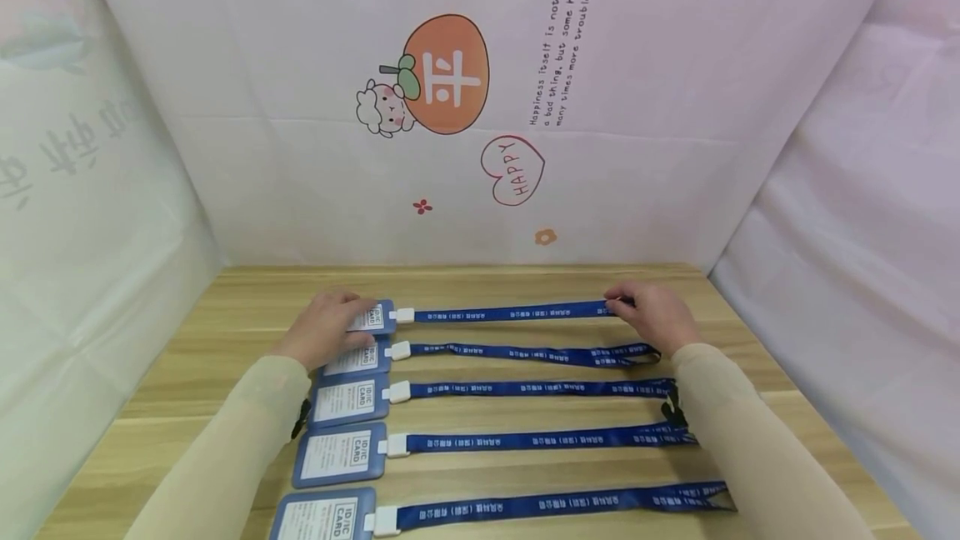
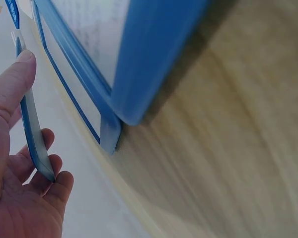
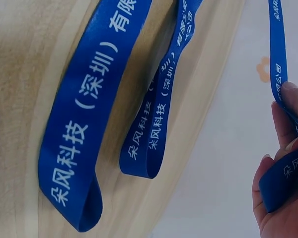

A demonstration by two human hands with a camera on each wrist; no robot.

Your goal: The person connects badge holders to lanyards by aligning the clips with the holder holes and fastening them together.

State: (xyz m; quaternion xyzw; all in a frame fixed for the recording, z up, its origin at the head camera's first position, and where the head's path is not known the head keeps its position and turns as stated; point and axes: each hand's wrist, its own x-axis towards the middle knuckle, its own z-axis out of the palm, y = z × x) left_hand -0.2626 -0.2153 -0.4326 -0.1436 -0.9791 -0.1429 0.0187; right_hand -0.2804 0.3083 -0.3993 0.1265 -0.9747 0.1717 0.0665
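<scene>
My left hand [image 1: 326, 327] holds the blue-framed badge holder [image 1: 387, 317] at the far end of a row, thumb on one face and fingers around its edge. The left wrist view shows this badge holder [image 2: 32, 131] edge-on and raised off the table. From its white clip [image 1: 405, 316], a blue lanyard strap [image 1: 510, 312] with white lettering runs taut to the right. There my right hand [image 1: 660, 315] pinches the strap between thumb and fingers. In the right wrist view, the strap's loop end [image 3: 275, 191] folds over inside that hand.
Several more badge holders with blue lanyards lie nearer on the wooden table [image 1: 247, 307], roughly parallel, holders left and loops right. The second lanyard [image 1: 532, 353] is slightly twisted. Printed white cloth [image 1: 300, 190] stands behind the table, with cloth walls on both sides.
</scene>
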